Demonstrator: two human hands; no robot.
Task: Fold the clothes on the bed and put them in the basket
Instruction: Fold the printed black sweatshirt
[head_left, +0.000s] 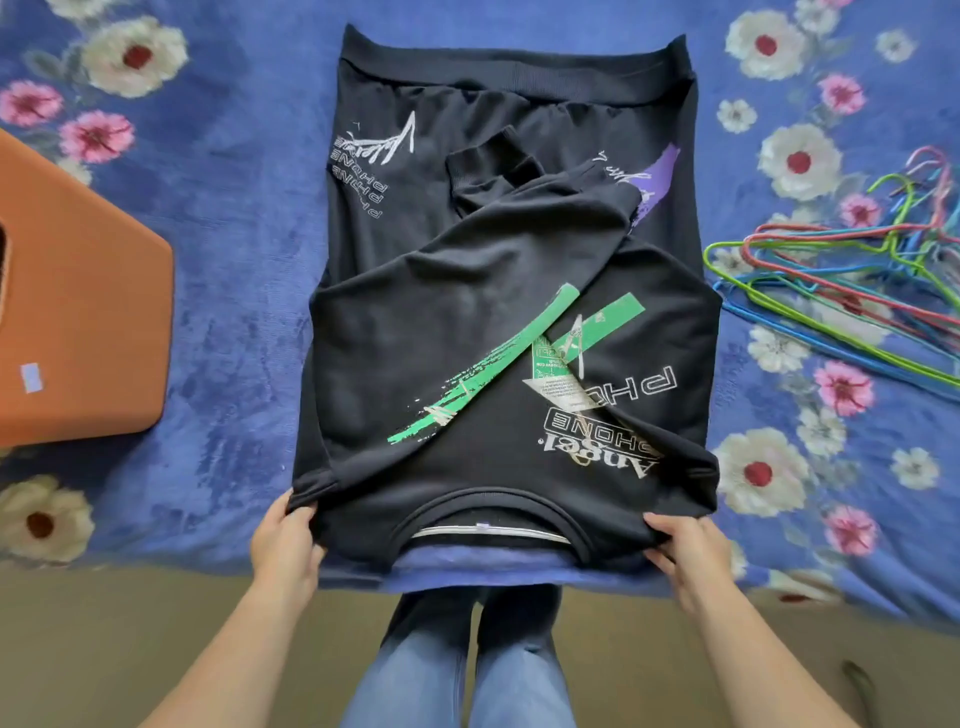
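The blue flowered blanket (234, 260) covers the bed, and on its middle lies the black sweatshirt (467, 291), sleeves folded across the body, collar toward the person (the print reads upside down). The orange basket (88, 312) stands at the left, well apart from it; coloured wire hangers (831, 280) lie at the right. The left hand (284, 540) grips the near left shoulder corner, fingers curled round the cloth. The right hand (685, 545) pinches the right shoulder. Both forearms reach forward.

Blue floral bedspread (234, 260) (white and pink blooms), coloured wire hangers (852, 299) at right, tan floor (130, 623).
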